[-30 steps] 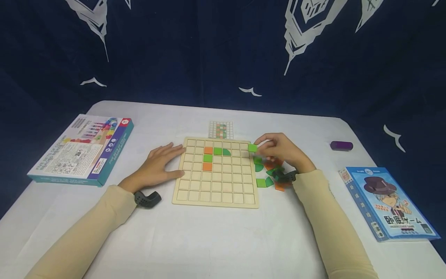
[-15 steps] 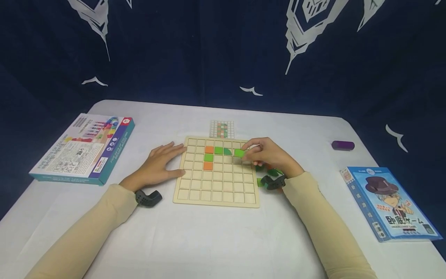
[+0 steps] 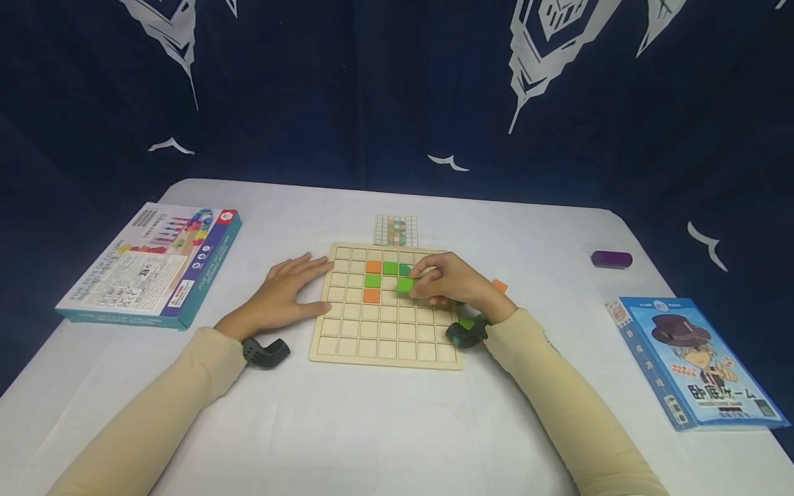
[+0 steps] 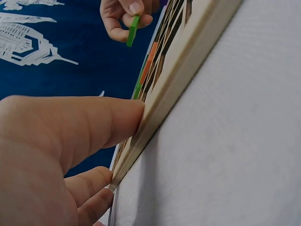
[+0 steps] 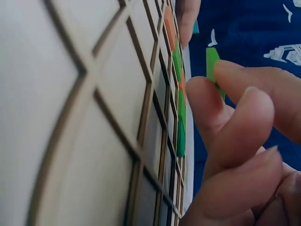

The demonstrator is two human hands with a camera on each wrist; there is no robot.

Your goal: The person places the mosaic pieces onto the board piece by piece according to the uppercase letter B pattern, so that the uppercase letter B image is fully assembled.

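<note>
A wooden grid board (image 3: 384, 350) lies mid-table, its cells holding two orange squares, two light green squares and a dark green quarter-round tile. My right hand (image 3: 451, 279) pinches a light green square tile (image 3: 404, 285) between thumb and forefinger. In the right wrist view that green tile (image 5: 212, 63) stands off the board's surface, held at the fingertips. Fingers spread, my left hand (image 3: 282, 293) touches the board's left edge; the left wrist view has its thumb (image 4: 117, 120) against the board's side (image 4: 181, 70).
A small printed pattern card (image 3: 396, 230) lies behind the board. Loose tiles, such as an orange one (image 3: 500, 285), are partly hidden under the right arm. A boxed set (image 3: 149, 265) is at left; a blue game box (image 3: 695, 365) and a purple cylinder (image 3: 611, 259) are at right.
My right hand has carried the green square tile leftward from the board's right edge to above the cells near the quarter-round tile. My left hand has stayed at the board's edge.
</note>
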